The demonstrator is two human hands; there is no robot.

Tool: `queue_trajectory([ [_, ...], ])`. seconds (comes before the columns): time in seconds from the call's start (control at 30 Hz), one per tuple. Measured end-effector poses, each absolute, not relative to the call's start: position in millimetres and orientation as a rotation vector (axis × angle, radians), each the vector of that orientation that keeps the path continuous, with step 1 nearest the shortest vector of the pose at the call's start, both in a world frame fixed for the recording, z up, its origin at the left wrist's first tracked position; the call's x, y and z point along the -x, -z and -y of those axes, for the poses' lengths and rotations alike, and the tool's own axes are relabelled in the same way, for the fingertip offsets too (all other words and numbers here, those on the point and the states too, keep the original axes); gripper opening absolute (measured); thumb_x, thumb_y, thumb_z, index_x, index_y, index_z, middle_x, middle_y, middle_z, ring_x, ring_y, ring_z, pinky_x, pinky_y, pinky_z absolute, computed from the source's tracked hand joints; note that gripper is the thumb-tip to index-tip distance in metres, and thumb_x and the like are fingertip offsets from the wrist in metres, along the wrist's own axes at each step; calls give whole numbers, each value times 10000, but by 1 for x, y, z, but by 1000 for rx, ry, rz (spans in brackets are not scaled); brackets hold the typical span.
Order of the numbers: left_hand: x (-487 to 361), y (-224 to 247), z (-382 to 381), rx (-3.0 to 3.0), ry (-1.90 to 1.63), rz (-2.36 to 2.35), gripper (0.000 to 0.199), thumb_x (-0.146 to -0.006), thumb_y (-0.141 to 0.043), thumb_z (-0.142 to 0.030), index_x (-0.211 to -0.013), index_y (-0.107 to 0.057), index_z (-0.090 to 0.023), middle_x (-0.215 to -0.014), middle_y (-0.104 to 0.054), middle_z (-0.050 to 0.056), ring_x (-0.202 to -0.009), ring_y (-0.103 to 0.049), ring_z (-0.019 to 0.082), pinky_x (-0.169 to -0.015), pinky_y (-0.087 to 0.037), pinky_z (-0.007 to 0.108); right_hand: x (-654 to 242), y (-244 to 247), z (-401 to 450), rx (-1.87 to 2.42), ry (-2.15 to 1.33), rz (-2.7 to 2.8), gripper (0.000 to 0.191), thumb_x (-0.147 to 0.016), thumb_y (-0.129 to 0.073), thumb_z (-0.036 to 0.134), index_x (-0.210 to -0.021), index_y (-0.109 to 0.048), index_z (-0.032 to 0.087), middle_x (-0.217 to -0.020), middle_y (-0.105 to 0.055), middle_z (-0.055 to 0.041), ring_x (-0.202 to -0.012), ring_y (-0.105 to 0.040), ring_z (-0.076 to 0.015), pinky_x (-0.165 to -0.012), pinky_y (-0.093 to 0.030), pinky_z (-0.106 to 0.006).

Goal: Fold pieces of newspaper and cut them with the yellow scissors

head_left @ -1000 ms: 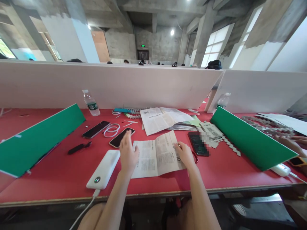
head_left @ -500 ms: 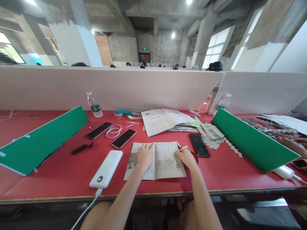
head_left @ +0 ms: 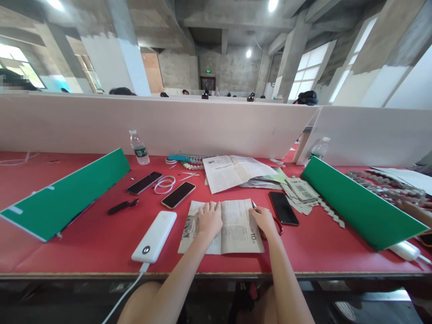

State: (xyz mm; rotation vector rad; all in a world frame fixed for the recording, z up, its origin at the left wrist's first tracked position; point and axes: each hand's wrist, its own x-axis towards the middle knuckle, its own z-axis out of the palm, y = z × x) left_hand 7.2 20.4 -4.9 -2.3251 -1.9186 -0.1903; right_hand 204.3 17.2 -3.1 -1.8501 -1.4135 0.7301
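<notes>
A folded newspaper sheet [head_left: 236, 225] lies spread on the red table, a crease running down its middle. My left hand [head_left: 209, 220] rests flat on its left half, fingers stretched out near the crease. At the sheet's right edge, my right hand [head_left: 265, 221] is closed on the paper with thumb and fingers. Partly beneath and beside that hand is a pair of scissors with red handles [head_left: 279, 226]; most of it is hidden.
A white power bank [head_left: 155, 236] with a cable, two phones [head_left: 178, 195], a white ring-shaped coil [head_left: 164, 184] and a black-handled tool [head_left: 122, 206] lie left. Beyond are more newspapers [head_left: 232, 173]; a black phone [head_left: 283, 208] and paper strips lie right. Green boards [head_left: 364, 202] flank the place.
The view has shifted slightly, moving everything a little right in the picture. My left hand has slid slightly toward the crease; my right hand stays at the sheet's right edge.
</notes>
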Motion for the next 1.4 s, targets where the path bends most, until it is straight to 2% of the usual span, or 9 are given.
queue_trajectory([
  [0.23, 4, 14, -23, 2349, 421, 2039, 458, -830, -366, -207, -1279, -457, -213, -1339, -431, 127, -1233, -333, 310, -973, -238, 480, -208, 3, -19, 1825, -745, 1426, 265, -700, -491, 399, -593, -574, 171, -573, -595, -18, -571, -520, -163, -518, -314, -232],
  [0.33, 8, 15, -26, 2363, 475, 2065, 421, -851, -372, -286, -1255, -482, -246, -1346, -441, 97, -1259, -318, 293, -1005, -214, 476, -208, 3, -20, 1837, -726, 1423, 266, -698, -502, 402, -562, -556, 180, -553, -585, -21, -572, -525, -170, -517, -314, -235],
  [0.47, 7, 18, -26, 2353, 526, 2081, 435, -851, -393, -375, -1254, -481, -240, -1358, -426, 107, -1273, -302, 306, -1019, -184, 499, -207, 3, -21, 1863, -696, 1423, 282, -702, -502, 412, -531, -526, 190, -521, -564, -19, -555, -520, -173, -511, -310, -237],
  [0.67, 4, 21, -26, 2382, 567, 2088, 471, -864, -366, -382, -1293, -439, -201, -1384, -379, 143, -1305, -242, 324, -1038, -125, 511, -207, 2, -20, 1882, -667, 1440, 292, -724, -480, 395, -517, -518, 193, -513, -566, -26, -535, -514, -172, -506, -303, -241],
  [0.9, 2, 20, -26, 2356, 558, 2128, 459, -866, -367, -378, -1299, -425, -238, -1385, -383, 123, -1304, -246, 318, -1033, -134, 521, -206, 3, -22, 1904, -630, 1444, 302, -737, -488, 381, -505, -543, 194, -481, -549, -35, -500, -500, -175, -499, -290, -252],
  [1.13, 0, 21, -25, 2447, 618, 2079, 433, -882, -337, -329, -1306, -411, -288, -1405, -358, 93, -1327, -171, 336, -1030, -85, 557, -206, 6, -23, 1906, -638, 1446, 253, -729, -488, 351, -549, -564, 191, -558, -595, -47, -568, -533, -181, -517, -307, -242],
  [1.4, 0, 21, -28, 2446, 475, 2027, 466, -877, -292, -290, -1332, -379, -238, -1394, -379, 84, -1293, -243, 345, -1012, -150, 540, -207, 6, -20, 1922, -667, 1423, 232, -710, -463, 344, -574, -568, 188, -597, -590, -42, -610, -527, -182, -537, -306, -244],
])
